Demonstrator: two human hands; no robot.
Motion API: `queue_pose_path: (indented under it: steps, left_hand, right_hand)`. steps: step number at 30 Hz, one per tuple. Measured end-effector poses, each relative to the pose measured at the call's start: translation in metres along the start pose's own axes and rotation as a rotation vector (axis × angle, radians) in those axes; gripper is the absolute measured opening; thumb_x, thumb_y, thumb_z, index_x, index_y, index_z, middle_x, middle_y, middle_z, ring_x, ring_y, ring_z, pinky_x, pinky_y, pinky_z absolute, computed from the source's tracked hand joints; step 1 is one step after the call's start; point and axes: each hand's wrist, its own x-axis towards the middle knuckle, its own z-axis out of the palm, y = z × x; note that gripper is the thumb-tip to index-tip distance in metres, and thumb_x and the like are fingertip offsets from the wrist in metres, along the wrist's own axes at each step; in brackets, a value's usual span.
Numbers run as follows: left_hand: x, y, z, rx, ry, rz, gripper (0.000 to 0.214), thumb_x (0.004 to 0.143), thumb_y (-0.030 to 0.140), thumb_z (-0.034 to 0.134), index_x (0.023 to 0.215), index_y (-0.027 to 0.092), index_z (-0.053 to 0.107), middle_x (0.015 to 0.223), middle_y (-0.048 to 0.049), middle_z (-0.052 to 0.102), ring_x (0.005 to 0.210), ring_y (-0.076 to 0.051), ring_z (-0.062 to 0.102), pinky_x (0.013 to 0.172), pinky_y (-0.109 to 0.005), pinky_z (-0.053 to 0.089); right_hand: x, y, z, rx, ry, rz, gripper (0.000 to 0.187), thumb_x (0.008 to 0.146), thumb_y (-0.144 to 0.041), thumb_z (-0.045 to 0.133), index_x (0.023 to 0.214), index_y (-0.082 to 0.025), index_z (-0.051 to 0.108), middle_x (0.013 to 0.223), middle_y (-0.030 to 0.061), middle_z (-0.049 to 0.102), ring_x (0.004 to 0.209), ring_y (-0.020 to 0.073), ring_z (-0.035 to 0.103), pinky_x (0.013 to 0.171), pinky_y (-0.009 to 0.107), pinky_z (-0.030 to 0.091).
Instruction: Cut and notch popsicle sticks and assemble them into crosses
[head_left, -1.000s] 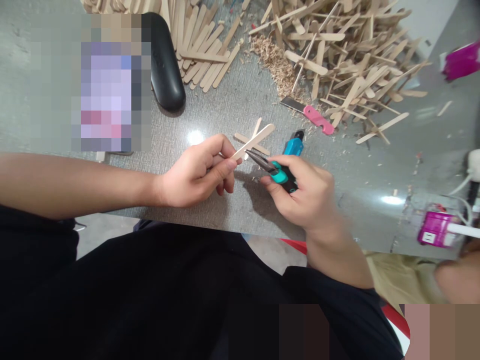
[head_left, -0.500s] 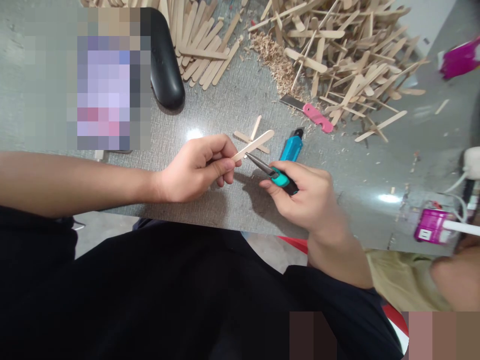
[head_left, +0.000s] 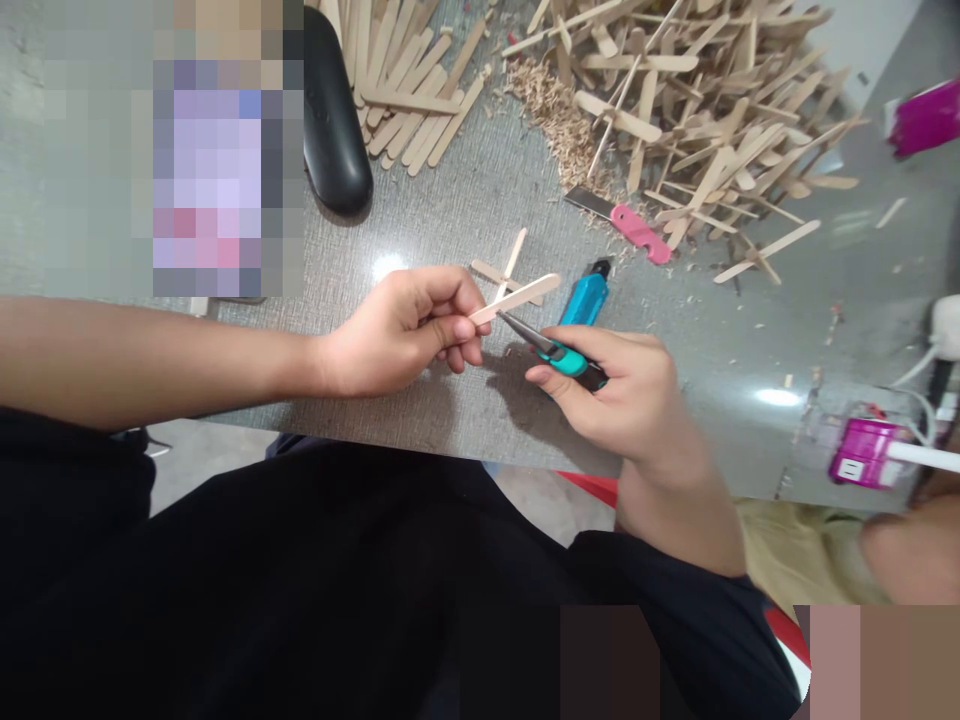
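From the head camera, looking down, a person's two bare hands work close together above the near side of a grey streaked table (head_left: 427, 215). The left hand (head_left: 412, 335) reaches in from the left and pinches the left end of a flat wooden stick (head_left: 521, 296) between thumb and fingers; the stick is held raised, slanting away to the far right. The right hand (head_left: 619, 390) is curled around the handles of teal-and-black pliers (head_left: 564, 360), whose slim grey jaws point left, tips at the stick's near edge; whether they grip it cannot be told.

Just beyond the held stick, crossed sticks (head_left: 507, 279) rest on the table. A blue cutter (head_left: 585, 300) lies just beyond the right hand, and farther off a pink-handled blade (head_left: 630, 228) lies beside curly wood shavings (head_left: 551, 115). A big, tangled heap of sticks (head_left: 709, 185) fills the far right. In the far middle, loose single sticks (head_left: 412, 102) fan out, with a smooth black case (head_left: 337, 120) to their left. Near the right edge sits a magenta object (head_left: 862, 450)
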Motion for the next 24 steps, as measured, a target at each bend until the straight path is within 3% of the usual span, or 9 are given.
queue_pose_path:
  steps: [9, 15, 20, 24]
  left_hand:
    - [0.000, -0.001, 0.002, -0.006, -0.016, 0.045, 0.036, 0.105, 0.041, 0.091, 0.089, 0.021, 0.065, 0.083, -0.0028, 0.082, 0.074, -0.013, 0.082, 0.072, -0.025, 0.072]
    - [-0.007, 0.010, 0.003, -0.084, 0.017, -0.107, 0.037, 0.102, 0.039, 0.097, 0.096, 0.019, 0.067, 0.082, -0.0041, 0.086, 0.069, -0.014, 0.084, 0.065, -0.022, 0.072]
    - [-0.011, 0.016, 0.005, -0.156, 0.036, -0.235, 0.037, 0.103, 0.038, 0.097, 0.100, 0.017, 0.066, 0.084, -0.0062, 0.088, 0.071, -0.018, 0.089, 0.063, -0.022, 0.072]
    - [-0.014, 0.016, 0.007, -0.321, -0.001, -0.297, 0.046, 0.100, 0.043, 0.101, 0.101, 0.017, 0.064, 0.086, -0.0057, 0.090, 0.074, -0.018, 0.090, 0.064, -0.021, 0.071]
  right_hand:
    - [0.008, -0.001, -0.011, 0.117, -0.184, 0.016, 0.024, 0.108, -0.052, 0.080, 0.106, -0.029, 0.085, 0.070, -0.0043, 0.071, 0.051, 0.0147, 0.054, 0.053, 0.032, 0.048]
    - [0.006, 0.009, 0.007, -0.170, 0.114, -0.128, 0.006, 0.103, -0.031, 0.079, 0.109, -0.029, 0.076, 0.091, 0.0014, 0.080, 0.076, 0.0227, 0.073, 0.070, 0.037, 0.056]
    - [0.006, 0.032, 0.024, -0.388, 0.250, -0.175, 0.023, 0.091, -0.021, 0.070, 0.113, -0.029, 0.070, 0.095, 0.0058, 0.074, 0.087, 0.0287, 0.071, 0.077, 0.043, 0.056]
    - [0.009, 0.038, 0.033, -0.421, 0.345, -0.238, 0.019, 0.095, -0.028, 0.066, 0.114, -0.028, 0.067, 0.096, 0.0071, 0.072, 0.086, 0.0297, 0.068, 0.076, 0.045, 0.053]
